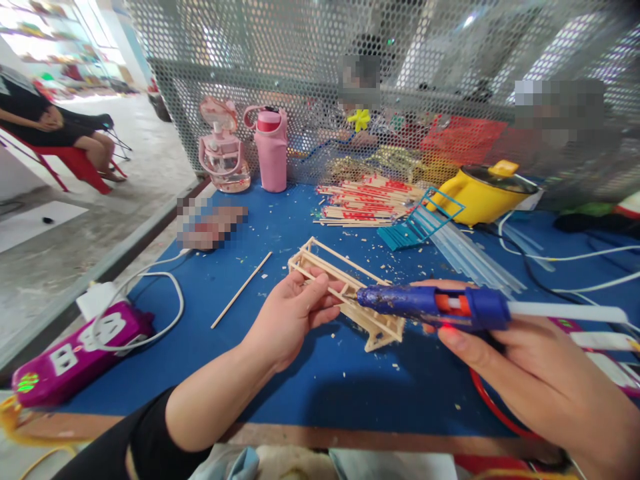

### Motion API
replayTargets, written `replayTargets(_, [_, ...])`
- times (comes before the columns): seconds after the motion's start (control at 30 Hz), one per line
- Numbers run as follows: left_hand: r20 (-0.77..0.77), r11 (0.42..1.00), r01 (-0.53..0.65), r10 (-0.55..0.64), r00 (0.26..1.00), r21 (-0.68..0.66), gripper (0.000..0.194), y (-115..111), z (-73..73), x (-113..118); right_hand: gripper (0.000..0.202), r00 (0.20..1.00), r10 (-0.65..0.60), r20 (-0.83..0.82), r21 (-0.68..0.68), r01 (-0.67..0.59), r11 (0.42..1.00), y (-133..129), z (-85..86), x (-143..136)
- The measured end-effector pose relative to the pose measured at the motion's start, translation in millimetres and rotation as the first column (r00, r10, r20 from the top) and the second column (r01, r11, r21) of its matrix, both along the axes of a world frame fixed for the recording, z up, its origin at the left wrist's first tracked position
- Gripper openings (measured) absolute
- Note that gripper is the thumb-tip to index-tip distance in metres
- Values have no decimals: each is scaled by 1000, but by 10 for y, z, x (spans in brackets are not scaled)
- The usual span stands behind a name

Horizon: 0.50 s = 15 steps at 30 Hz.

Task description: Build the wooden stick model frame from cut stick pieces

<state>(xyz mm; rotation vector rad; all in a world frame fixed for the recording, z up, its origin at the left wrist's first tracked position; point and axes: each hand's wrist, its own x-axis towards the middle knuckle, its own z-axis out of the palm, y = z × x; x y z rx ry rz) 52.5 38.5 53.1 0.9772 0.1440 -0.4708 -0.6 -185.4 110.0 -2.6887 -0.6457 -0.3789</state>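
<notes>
My left hand (300, 310) pinches the near side of a small frame built from thin wooden sticks (373, 267), above the blue tabletop. In my right hand (530, 360) is a blue hot glue gun (415, 303), with a white glue stick (565, 311) poking out of its rear and a red light glowing underneath. The gun's nozzle points left and meets the frame just beside my left fingertips; whether glue is coming out is too small to tell. A single loose wooden stick (241, 290) lies to the left of my left hand.
Behind the frame lie bundled wooden sticks (365, 203), a teal miniature chair (423, 220) and clear glue sticks (475, 253). A yellow pot (487, 193) and two pink bottles (273, 153) stand by the perforated metal screen (280, 40). A purple power strip (83, 353) with cables sits left.
</notes>
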Motion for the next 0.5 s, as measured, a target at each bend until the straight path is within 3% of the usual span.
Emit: replayTargets(0.5, [-4, 1000, -6, 6, 1000, -9, 12, 0, 10, 0, 25, 1000, -23, 3, 12, 23, 1000, -8, -18, -33])
